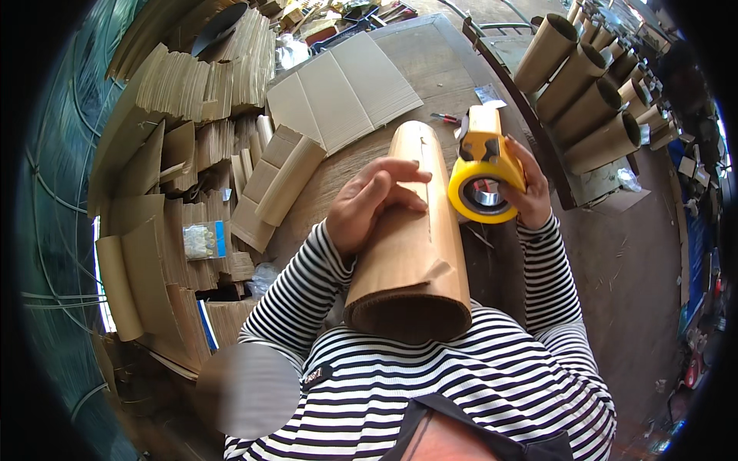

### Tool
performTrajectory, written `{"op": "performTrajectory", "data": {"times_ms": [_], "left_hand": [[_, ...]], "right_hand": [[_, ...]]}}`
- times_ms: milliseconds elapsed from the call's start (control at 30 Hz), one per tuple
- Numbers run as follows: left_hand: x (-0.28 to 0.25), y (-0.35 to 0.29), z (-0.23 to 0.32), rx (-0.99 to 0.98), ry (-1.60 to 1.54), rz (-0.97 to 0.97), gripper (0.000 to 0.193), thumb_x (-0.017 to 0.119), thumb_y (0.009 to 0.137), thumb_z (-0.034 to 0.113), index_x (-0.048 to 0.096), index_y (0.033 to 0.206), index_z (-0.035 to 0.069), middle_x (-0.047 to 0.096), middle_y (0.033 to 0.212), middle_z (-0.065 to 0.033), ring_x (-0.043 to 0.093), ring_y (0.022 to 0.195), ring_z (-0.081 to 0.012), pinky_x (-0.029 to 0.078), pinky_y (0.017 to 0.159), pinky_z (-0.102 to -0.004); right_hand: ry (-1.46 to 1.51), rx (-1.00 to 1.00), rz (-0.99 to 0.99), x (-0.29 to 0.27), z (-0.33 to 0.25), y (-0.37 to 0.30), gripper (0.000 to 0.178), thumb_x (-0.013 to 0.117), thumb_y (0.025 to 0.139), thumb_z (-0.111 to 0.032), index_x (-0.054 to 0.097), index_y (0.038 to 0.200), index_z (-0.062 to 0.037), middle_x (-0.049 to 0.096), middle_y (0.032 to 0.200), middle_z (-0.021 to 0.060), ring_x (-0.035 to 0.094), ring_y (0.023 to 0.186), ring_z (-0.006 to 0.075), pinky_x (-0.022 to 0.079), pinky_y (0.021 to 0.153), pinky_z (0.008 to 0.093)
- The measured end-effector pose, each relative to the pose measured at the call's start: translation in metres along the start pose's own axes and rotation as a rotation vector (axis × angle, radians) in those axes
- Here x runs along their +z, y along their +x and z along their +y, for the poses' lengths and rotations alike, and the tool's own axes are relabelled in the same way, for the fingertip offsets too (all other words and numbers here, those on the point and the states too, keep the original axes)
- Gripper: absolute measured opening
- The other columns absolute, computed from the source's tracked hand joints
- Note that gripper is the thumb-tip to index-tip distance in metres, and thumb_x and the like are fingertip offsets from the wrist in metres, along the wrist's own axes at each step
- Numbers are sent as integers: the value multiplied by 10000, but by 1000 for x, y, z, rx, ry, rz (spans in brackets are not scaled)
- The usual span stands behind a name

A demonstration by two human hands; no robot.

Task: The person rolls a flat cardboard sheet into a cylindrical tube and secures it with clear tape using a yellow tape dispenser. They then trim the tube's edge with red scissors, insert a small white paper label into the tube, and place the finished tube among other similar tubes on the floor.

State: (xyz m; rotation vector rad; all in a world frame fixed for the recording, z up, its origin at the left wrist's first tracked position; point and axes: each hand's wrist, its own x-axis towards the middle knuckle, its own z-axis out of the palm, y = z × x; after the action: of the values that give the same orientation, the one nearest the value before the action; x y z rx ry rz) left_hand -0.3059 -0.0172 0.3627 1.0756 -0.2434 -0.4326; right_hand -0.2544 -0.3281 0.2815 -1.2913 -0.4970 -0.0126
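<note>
A brown cardboard tube (407, 261) lies lengthwise against my striped top, its hollow end towards me. Along its upper side runs a seam, and a small flap lifts near the close end. My left hand (377, 196) rests on the tube's left side, fingers apart and bent over towards the seam. In my right hand (529, 184) is a yellow tape dispenser (483, 146) with a round roll in it, held just right of the tube. My right fingers wrap its outer side.
Flat cardboard (346, 88) and a folded cardboard piece (280, 184) lie on the wooden table (430, 58). Beyond the tube is a red-and-black cutter (446, 118). Cardboard stacks (207, 88) rise at left. Several finished tubes (580, 104) stand at right beyond the table edge.
</note>
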Motion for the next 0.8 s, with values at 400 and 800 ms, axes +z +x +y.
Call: {"op": "performTrajectory", "data": {"times_ms": [400, 800], "left_hand": [[13, 80, -5, -293, 121, 124, 217, 658, 1025, 261, 670, 962, 53, 679, 812, -1, 551, 622, -56, 461, 582, -199], [-47, 61, 22, -20, 233, 401, 137, 622, 1030, 144, 651, 931, 53, 594, 742, 7, 473, 569, -50, 403, 513, -212]], "right_hand": [[-746, -333, -123, -4, -48, 3, 619, 818, 705, 8, 662, 1303, -14, 670, 965, 128, 659, 812, 275, 535, 709, 338], [-421, 103, -304, -58, -36, 15, 651, 765, 807, 32, 552, 1422, 24, 659, 1310, 148, 635, 1216, 241, 488, 1075, 359]]}}
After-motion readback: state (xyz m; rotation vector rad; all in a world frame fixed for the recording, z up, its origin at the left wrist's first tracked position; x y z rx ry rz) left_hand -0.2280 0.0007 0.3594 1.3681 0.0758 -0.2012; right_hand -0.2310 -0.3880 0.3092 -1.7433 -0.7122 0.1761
